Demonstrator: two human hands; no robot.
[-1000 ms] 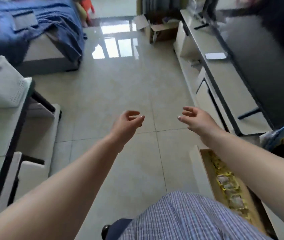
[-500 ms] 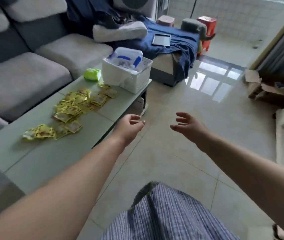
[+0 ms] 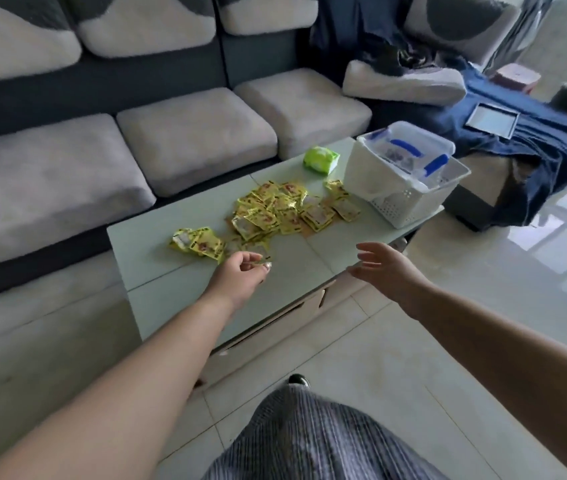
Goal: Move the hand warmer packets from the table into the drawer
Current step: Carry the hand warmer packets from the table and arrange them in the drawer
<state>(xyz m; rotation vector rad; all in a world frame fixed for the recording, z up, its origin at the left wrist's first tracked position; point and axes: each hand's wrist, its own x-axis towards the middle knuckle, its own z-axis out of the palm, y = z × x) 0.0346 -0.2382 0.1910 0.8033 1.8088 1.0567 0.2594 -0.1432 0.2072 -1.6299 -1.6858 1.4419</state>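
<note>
Yellow hand warmer packets lie on the pale green coffee table point(image 3: 157, 271): a large heap point(image 3: 282, 209) in the middle and a smaller heap point(image 3: 199, 242) to its left. My left hand point(image 3: 240, 277) is over the table at the near edge of the small heap, fingers loosely curled, fingertips beside a single packet point(image 3: 257, 252); I see nothing gripped in it. Over the table's front right edge, my right hand point(image 3: 389, 268) hovers with straight, spread fingers and holds nothing. No open drawer is in view.
A white basket point(image 3: 403, 188) holding a clear box with blue handles point(image 3: 413, 143) stands at the table's right end. A green tissue pack point(image 3: 320, 159) lies behind the packets. A grey sofa point(image 3: 188, 133) runs behind the table. A tablet point(image 3: 491, 119) rests on a blue blanket point(image 3: 534, 147).
The view swung from the floor and the open drawer round to the coffee table. Both arms came forward; my left hand reached the small packet heap, my right hand spread over the table's edge.
</note>
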